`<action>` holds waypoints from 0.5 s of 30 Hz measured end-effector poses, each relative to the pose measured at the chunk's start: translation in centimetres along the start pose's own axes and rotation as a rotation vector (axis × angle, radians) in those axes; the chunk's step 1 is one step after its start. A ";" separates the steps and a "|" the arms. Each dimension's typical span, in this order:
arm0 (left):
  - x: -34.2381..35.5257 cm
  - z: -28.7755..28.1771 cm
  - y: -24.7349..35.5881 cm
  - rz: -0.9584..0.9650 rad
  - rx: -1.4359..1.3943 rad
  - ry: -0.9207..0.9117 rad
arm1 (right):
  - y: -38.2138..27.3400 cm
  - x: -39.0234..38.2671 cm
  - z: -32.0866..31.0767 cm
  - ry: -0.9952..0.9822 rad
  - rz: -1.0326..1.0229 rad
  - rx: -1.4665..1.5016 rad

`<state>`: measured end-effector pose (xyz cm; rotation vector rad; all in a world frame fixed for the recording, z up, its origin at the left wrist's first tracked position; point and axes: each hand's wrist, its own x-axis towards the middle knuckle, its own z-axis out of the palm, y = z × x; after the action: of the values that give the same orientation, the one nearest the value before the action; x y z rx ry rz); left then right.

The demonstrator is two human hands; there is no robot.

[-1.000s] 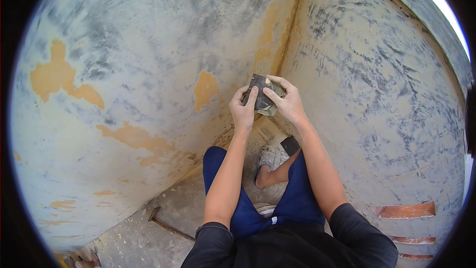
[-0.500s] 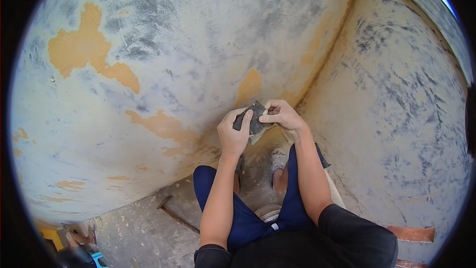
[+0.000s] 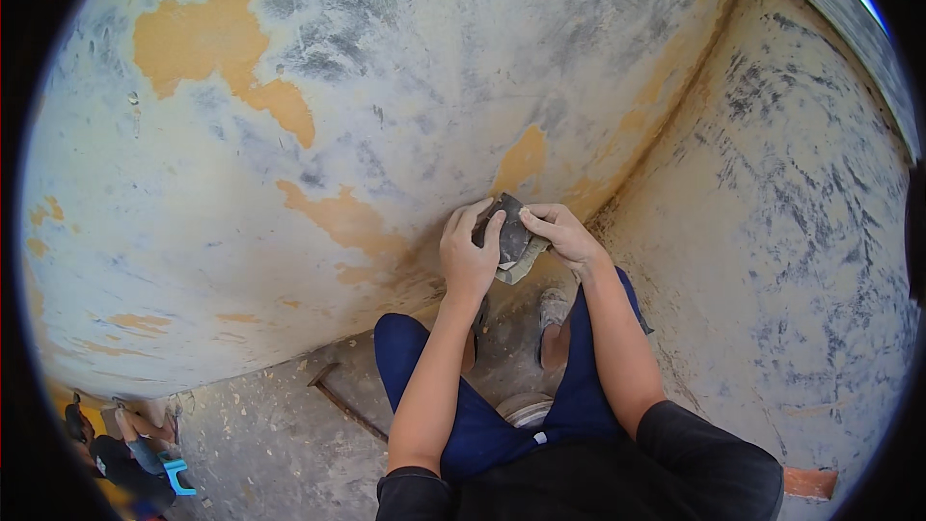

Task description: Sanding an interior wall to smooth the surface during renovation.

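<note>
My left hand (image 3: 470,241) and my right hand (image 3: 564,236) both grip a small dark, worn square of sandpaper (image 3: 508,222), with a ragged grey-beige piece (image 3: 521,260) under it. My left thumb lies on the dark face and my right thumb pinches its right side. The hands are above my knees, in front of the patchy grey plastered wall (image 3: 386,87). My fingertips behind the sheet are partly hidden.
A second curved wall (image 3: 781,212) meets the first at a brown seam. A rusty metal bar (image 3: 352,410) lies on the concrete floor (image 3: 251,434). At the lower left are a person in dark clothing (image 3: 125,463) and a light-blue plastic object (image 3: 176,476). A reddish opening (image 3: 808,482) sits low right.
The view has swung leftward, bringing the other person into sight. My hands sit lower in the picture than a second ago, still on the sandpaper, with my fingers shifted around it.
</note>
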<state>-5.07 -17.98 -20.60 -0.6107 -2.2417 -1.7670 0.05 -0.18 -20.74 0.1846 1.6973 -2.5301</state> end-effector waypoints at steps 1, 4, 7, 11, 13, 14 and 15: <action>0.1 0.5 0.0 0.050 0.095 -0.005 | -0.6 -0.5 0.2 0.006 0.001 0.002; 0.4 2.1 0.6 0.130 0.128 -0.094 | -1.2 -1.8 -0.3 0.179 -0.069 -0.251; -0.1 4.0 0.5 0.247 0.168 -0.199 | 0.3 -3.1 -1.5 0.304 -0.168 -0.056; 0.0 5.8 -0.1 0.306 0.204 -0.136 | 0.7 -2.5 -2.9 0.487 -0.195 -0.094; 0.5 5.8 0.0 0.429 0.347 -0.057 | 0.8 -2.6 -2.7 0.664 -0.124 -0.124; 0.9 5.8 0.3 0.558 0.487 0.045 | 1.1 -2.5 -3.1 0.680 -0.117 -0.114; 1.2 5.5 0.4 0.606 0.607 0.137 | 1.6 -2.3 -3.4 0.807 -0.174 -0.272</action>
<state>-5.56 -12.34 -21.16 -0.8648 -2.0367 -0.7689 2.72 2.40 -23.12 1.2163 2.3715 -2.4543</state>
